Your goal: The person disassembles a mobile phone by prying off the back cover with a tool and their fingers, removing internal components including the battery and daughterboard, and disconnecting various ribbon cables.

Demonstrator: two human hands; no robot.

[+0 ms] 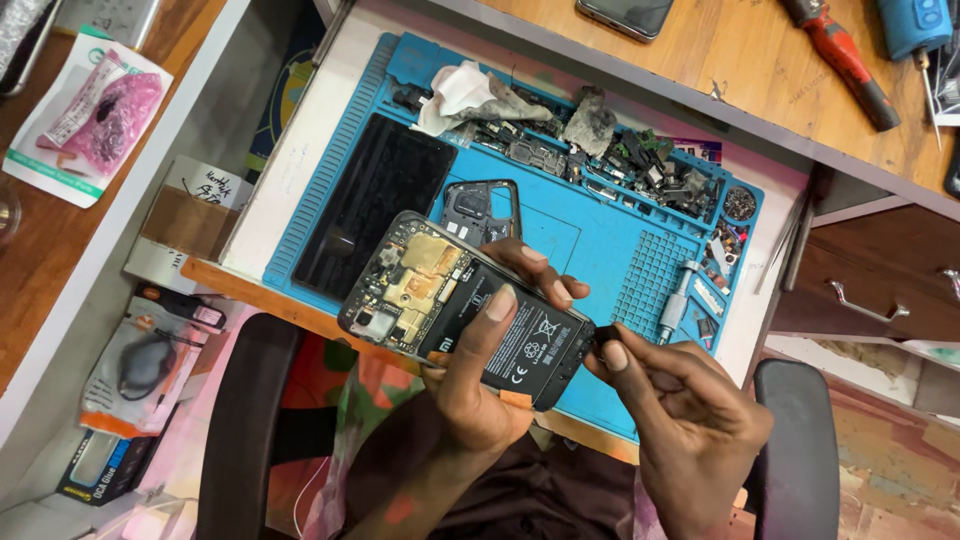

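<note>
1. The left hand (478, 375) grips an opened phone (465, 310) with its back cover off — thumb pressed flat on the black battery (525, 340), the other fingers curled round the far edge.
2. The phone is held tilted above the near edge of the blue work mat (600, 240), its gold-coloured shields and circuit board (415, 280) pointing toward the upper left.
3. The right hand (680, 420) is pinched narrow at the phone's lower end, thumb and forefinger closed on a small black part (603, 337) just at the phone's edge; what the part is cannot be told.
4. On the mat behind the phone lies a black screen panel (375, 205), flat, and just beside it a dark phone frame (482, 210).
5. The mat's far trays hold a heap of small parts and boards (620, 160), with a crumpled white cloth (465, 95) at their left end.
6. A silver-handled screwdriver (678, 295) lies on the mat's right side, near the right hand.
7. On the wooden bench above sit a red-handled tool (845, 60) and another phone (625, 15) — both well apart from the hands.
</note>
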